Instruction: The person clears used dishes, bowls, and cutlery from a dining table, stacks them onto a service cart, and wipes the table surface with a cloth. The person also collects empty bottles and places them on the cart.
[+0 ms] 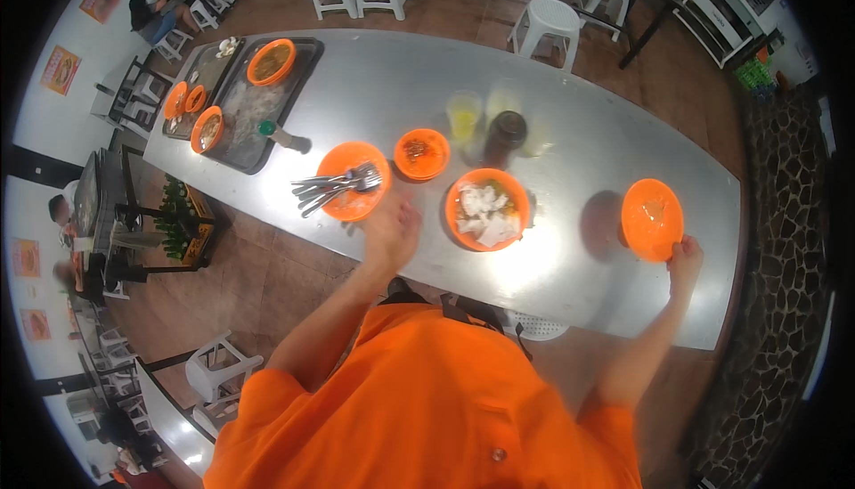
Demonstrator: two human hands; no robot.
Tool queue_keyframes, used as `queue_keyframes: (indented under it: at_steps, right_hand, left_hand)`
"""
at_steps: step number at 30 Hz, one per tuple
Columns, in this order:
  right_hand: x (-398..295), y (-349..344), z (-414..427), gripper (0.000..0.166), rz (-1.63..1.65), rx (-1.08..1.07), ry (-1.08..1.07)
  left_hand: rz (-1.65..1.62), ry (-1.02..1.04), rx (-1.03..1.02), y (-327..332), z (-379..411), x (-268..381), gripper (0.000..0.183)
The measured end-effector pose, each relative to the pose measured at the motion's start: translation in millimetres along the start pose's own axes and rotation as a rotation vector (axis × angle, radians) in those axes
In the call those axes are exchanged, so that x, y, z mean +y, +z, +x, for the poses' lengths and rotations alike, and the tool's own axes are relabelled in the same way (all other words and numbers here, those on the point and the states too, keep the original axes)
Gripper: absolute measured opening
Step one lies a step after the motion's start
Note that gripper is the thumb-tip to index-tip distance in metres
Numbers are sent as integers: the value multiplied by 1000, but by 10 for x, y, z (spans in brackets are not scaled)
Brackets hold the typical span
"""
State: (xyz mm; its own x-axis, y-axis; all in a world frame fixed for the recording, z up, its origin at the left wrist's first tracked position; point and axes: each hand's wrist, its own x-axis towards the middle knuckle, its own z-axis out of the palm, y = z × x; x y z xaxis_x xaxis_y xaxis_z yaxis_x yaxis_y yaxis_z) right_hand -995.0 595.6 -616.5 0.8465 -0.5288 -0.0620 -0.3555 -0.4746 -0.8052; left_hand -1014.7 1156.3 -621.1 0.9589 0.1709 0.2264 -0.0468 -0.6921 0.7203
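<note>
My right hand (685, 263) grips the rim of an orange bowl (651, 215) with some residue in it, tilted above the steel table. My left hand (393, 232), slightly blurred, is at the near right edge of another orange bowl (334, 205). Several metal forks and other cutlery (340, 184) lie across that bowl. Whether my fingers grip its rim is unclear. Between my hands sits an orange bowl (461, 238) with crumpled white napkins (491, 215) over food remains. A small orange bowl (422, 153) with dark red residue stands just beyond.
Clear plastic cups (463, 115) with yellowish liquid and a dark bottle (505, 133) stand past the napkin bowl. A green-capped shaker (284, 136) is near dark trays (244, 98) bearing orange bowls. White plastic stools (551, 25) line the far side of the steel table (387, 75).
</note>
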Motion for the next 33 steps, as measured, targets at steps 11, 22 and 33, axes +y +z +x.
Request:
queue_keyframes:
  at_steps: [11, 22, 33]
  right_hand:
    - [-1064, 2274, -2636, 17, 291, -613, -65]
    - [-1290, 3297, -2894, 19, 163, -345, -495]
    - [1074, 834, 166, 34, 84, 236, 406]
  left_hand:
    - [290, -175, -956, -1035, 1782, -1845, 32]
    - [-157, -264, -840, -1809, 1519, -1203, 24]
    - [-294, -523, -677, -1442, 939, -1944, 48]
